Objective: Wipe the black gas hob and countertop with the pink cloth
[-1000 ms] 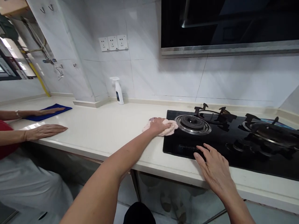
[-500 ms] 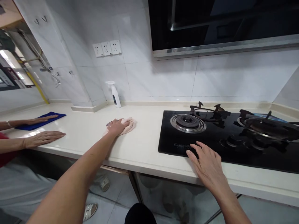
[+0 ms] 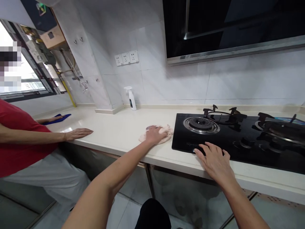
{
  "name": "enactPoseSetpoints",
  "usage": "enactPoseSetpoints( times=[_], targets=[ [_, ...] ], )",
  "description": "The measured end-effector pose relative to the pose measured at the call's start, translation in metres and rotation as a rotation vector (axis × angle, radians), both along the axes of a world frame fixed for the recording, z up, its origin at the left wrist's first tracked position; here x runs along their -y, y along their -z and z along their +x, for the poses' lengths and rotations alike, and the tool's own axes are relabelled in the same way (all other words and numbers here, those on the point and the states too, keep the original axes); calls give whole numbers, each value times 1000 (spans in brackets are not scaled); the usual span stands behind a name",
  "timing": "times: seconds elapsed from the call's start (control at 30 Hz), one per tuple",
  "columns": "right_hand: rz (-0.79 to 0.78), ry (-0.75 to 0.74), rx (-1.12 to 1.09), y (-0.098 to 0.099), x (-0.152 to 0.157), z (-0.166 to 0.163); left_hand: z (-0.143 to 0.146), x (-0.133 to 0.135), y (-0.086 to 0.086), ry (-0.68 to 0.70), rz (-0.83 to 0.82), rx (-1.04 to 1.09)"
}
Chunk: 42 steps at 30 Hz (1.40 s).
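My left hand (image 3: 154, 135) presses down on a pale pink cloth (image 3: 168, 131), its fingers gripping the bunched fabric. The cloth lies on the cream countertop (image 3: 124, 128), close to the left edge of the black gas cooktop (image 3: 181, 143). At the cooktop's front edge rests my right hand (image 3: 214, 159), fingers apart and holding nothing. It is nearest to the front of the glass, left of the control knobs (image 3: 246, 142).
A white spray bottle (image 3: 131, 99) stands by the wall. To the left, a co-worker in a red shirt (image 3: 21, 136) leans over the counter with a blue cloth (image 3: 63, 117). Pot supports (image 3: 221, 116) sit on the cooktop, and a range hood (image 3: 228, 28) hangs above.
My left hand has slid the cloth to the right, toward the cooktop. My right hand stays at the cooktop edge. The view has swung left, showing more of the co-worker.
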State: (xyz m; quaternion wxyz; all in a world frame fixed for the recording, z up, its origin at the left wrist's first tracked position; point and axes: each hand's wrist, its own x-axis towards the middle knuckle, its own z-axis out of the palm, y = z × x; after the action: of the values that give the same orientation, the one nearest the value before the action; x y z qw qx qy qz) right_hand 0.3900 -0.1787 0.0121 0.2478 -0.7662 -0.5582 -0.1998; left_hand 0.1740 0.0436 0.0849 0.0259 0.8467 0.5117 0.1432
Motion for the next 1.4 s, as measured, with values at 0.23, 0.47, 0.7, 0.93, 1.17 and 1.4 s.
enactPoseSetpoints(
  times=[0.23, 0.47, 0.7, 0.93, 1.17, 1.4],
  targets=[
    [-79, 21, -14, 1, 2, 0, -15, 57, -3, 204, -36, 30],
    [-60, -7, -5, 9, 1, 6, -102, 70, 4, 286, 23, 120],
    [-27, -25, 19, 10, 2, 5, -155, 10, -8, -148, 8, 73],
    [-46, 10, 8, 5, 0, -2, -148, -11, -16, -353, 20, 43],
    [-79, 16, -5, 7, -2, -2, -137, 20, -5, -349, 100, 32],
    [-45, 1, -28, 8, 0, 1, -125, 56, 22, -363, 345, 193]
  ],
)
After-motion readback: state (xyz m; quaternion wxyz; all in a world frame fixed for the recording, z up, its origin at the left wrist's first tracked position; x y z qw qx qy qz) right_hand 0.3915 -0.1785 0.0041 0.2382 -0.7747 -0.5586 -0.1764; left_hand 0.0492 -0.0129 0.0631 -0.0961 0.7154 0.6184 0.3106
